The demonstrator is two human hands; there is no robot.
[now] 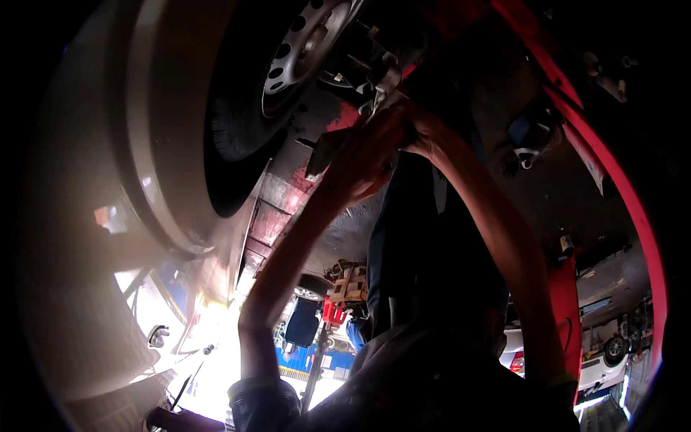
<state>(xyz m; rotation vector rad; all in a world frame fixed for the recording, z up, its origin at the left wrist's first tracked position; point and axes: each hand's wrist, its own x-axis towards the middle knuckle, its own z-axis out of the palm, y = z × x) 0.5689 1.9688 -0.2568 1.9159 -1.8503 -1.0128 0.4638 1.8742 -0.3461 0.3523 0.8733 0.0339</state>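
My left hand [368, 155] and my right hand [426, 131] meet near the top centre, both with curled fingers. They press close to a greyish metal part [389, 78] beside the car wheel. What lies between the fingers is hidden by the hands and the dark. A flat, dark plate-like piece [325, 153] shows just left of my left hand; whether the hand touches it I cannot tell. The wheel [306, 61], with a silver holed rim and black tyre, sits up and to the left of both hands.
A pale car body panel [129, 187] curves down the left side. Red beams [626, 180] arc along the right. A dark, blue-topped object [531, 133] lies right of my arms on the stained floor [547, 198]. Lower down are a wooden crate [350, 285] and a white vehicle [601, 367].
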